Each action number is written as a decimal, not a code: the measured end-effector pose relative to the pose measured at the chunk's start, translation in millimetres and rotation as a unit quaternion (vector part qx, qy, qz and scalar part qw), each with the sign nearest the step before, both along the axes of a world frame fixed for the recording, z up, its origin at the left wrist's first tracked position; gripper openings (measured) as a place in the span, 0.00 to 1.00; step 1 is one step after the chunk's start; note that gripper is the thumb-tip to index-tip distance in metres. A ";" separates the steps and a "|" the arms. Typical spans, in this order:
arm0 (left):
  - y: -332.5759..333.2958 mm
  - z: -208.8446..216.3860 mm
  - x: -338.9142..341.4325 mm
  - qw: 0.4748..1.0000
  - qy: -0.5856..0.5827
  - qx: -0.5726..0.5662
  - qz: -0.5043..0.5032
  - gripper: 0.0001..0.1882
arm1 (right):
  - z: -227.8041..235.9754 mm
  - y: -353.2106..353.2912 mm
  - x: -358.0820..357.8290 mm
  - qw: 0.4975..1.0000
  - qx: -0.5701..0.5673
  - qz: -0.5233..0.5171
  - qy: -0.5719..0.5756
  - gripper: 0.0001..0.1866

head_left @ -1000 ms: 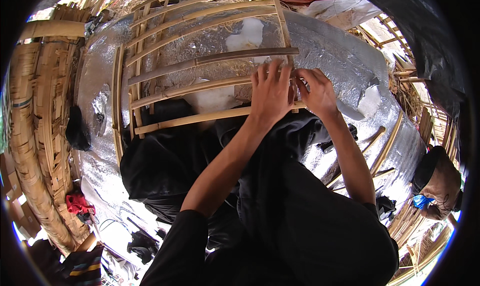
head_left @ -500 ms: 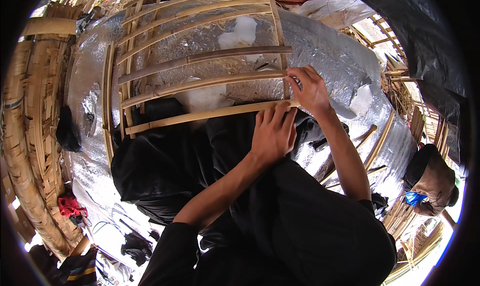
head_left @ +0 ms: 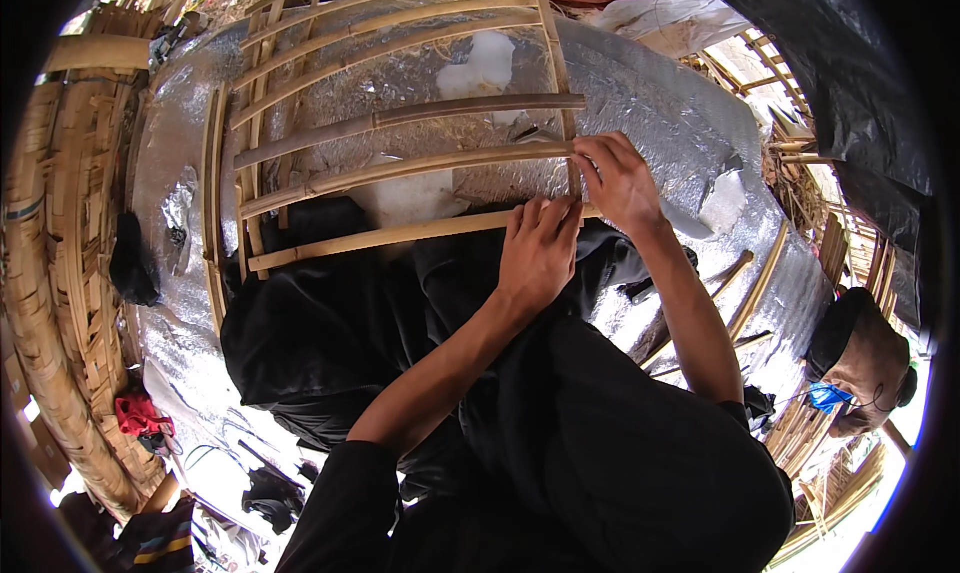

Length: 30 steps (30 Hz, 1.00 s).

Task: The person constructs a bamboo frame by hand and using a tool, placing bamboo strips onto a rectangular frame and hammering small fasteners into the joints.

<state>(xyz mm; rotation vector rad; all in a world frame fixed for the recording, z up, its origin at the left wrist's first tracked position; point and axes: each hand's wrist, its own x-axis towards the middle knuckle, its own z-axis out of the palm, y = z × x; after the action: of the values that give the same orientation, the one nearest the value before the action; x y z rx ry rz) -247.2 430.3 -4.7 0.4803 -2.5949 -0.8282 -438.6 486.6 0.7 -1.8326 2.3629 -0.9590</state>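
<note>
Crinkled, silvery foil sheeting (head_left: 660, 103) lies beneath a flat, ladder-like bamboo frame (head_left: 410, 117) toward eleven o'clock. Its narrow slats are smooth, pale tan and ringed with knots, one darker brown, crossing thin side strips at uneven gaps. The right hand (head_left: 622, 185) pinches the second-nearest slat (head_left: 400, 168) at its three-o'clock end; the left hand (head_left: 538, 258) bends its fingers over the nearest slat (head_left: 380, 242), though whether it grips cannot be told. Rough woven bamboo (head_left: 40, 223) stands at nine o'clock.

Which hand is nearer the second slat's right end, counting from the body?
Right. The right hand is at that end of the second slat; the left hand is lower in view, at the first slat.
</note>
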 end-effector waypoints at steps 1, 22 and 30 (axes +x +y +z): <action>-0.1 0.0 0.5 1.000 0.004 0.001 -0.001 0.21 | -0.3 0.0 -0.4 1.000 -0.002 -0.001 -0.004 0.08; 2.4 -12.9 9.5 0.999 0.033 -0.009 0.002 0.22 | -7.8 3.5 0.7 0.999 0.015 -0.016 -0.033 0.08; 3.6 -18.2 11.0 0.999 0.030 -0.011 0.005 0.23 | -6.8 4.9 1.2 0.999 0.015 -0.012 -0.040 0.08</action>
<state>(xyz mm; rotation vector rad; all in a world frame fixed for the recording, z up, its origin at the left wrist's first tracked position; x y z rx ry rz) -236.3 434.0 -22.9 0.4545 -2.5430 -0.7990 -437.4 491.5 -6.1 -1.7254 2.3436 -0.9746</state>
